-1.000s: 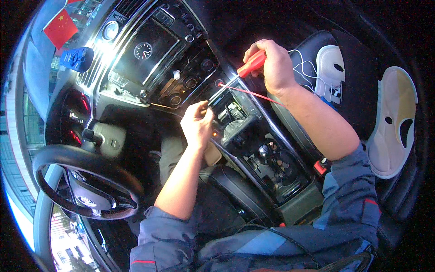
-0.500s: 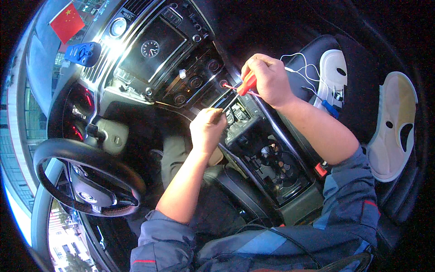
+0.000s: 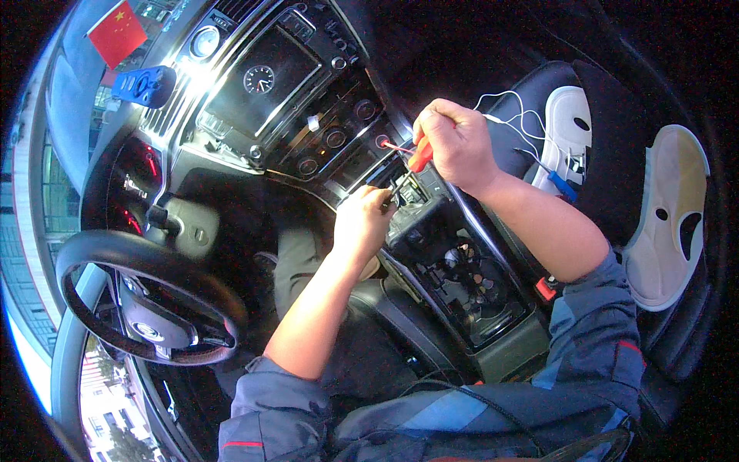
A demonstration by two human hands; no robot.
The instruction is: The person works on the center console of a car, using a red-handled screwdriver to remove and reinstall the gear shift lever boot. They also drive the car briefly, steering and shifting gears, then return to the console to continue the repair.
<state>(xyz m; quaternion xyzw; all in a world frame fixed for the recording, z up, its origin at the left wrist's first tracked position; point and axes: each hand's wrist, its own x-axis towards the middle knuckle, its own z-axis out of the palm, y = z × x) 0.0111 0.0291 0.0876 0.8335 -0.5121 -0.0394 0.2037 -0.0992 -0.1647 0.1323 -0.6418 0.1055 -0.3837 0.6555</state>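
My right hand (image 3: pixel 459 146) is closed around the red handle of what looks like a screwdriver (image 3: pixel 420 156), held over the front of the open centre console (image 3: pixel 493 343). A thin reddish strip runs from near the handle to a round red-rimmed socket (image 3: pixel 382 142) on the lower dash. Fingers pinched, my left hand (image 3: pixel 362 222) sits just left of and below the tool, at the console's front edge. Something small and dark shows at its fingertips, too small to name. The tool's tip cannot be made out. Bare inner parts (image 3: pixel 469 269) show inside the console behind both hands.
The steering wheel (image 3: pixel 150 296) is at the left, the dash screen (image 3: pixel 262 77) ahead. On the passenger seat lie a light trim cover (image 3: pixel 566 127), a white cable (image 3: pixel 512 104) and a blue-handled tool (image 3: pixel 561 185). Another light cover (image 3: pixel 667 219) is farther right.
My left hand has moved slightly right, closer to the red-handled tool. My right hand has shifted a little right and down, still gripping it.
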